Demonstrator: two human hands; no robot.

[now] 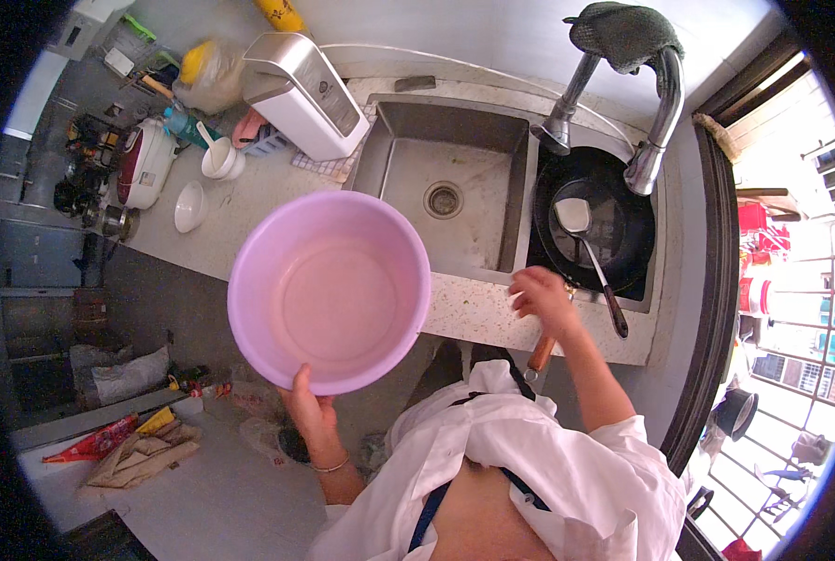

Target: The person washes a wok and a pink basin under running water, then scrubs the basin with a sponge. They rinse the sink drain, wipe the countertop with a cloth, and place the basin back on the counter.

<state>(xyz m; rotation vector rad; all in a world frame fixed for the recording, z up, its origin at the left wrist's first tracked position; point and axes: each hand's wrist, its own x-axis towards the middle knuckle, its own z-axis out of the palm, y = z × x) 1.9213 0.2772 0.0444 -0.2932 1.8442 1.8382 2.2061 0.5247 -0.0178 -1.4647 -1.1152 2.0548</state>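
Observation:
My left hand (312,414) grips the near rim of a pinkish-purple plastic basin (337,301), thumb over the edge. The basin looks empty and is held tilted in front of the counter, to the left of my body. My right hand (540,298) hovers by the counter's front edge with fingers loosely bent and nothing in them. Close beneath it is the wooden handle (541,353) of a black wok (628,217). A metal spatula (574,216) lies in the wok, its dark handle tip reaching past the rim. Ahead is a stainless steel sink (417,175) with a round drain.
A chrome faucet (663,105) with a dark green cloth (624,35) over it arches above the wok. Left along the counter stand a white-and-silver upright appliance (312,98), white bowls (191,207) and a rice cooker (144,165). A barred window (796,336) is at right.

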